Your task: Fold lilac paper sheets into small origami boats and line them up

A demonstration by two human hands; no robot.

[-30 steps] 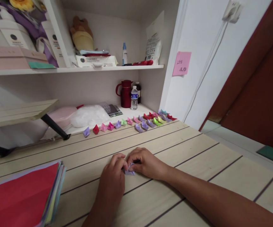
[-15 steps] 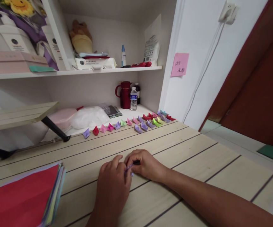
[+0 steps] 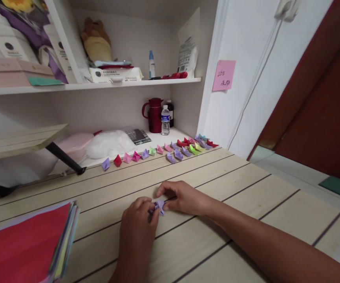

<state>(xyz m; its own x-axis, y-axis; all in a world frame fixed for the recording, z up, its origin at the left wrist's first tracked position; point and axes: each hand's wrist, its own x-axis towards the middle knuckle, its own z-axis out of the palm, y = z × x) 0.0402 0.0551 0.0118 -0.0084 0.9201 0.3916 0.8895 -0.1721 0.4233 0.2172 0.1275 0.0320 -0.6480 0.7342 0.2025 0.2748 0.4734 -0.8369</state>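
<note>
My left hand (image 3: 137, 228) and my right hand (image 3: 183, 198) meet over a small piece of folded purple paper (image 3: 159, 206) just above the wooden table (image 3: 246, 204). Both pinch it, the left from the near side and the right from the far right. Much of the paper is hidden by my fingers. Farther back, a row of small folded paper boats (image 3: 158, 151) in purple, red, pink and green runs along the table's far edge.
A stack of coloured paper sheets (image 3: 28, 243) with red on top lies at the near left. A raised wooden board (image 3: 19, 139) on black legs stands left. Behind, white shelves hold a red jug (image 3: 154, 115), a water bottle (image 3: 165, 121) and boxes.
The folded purple paper has been turned and opened a little between my fingers. My left fingers have pulled back toward me; my right hand has stayed in place.
</note>
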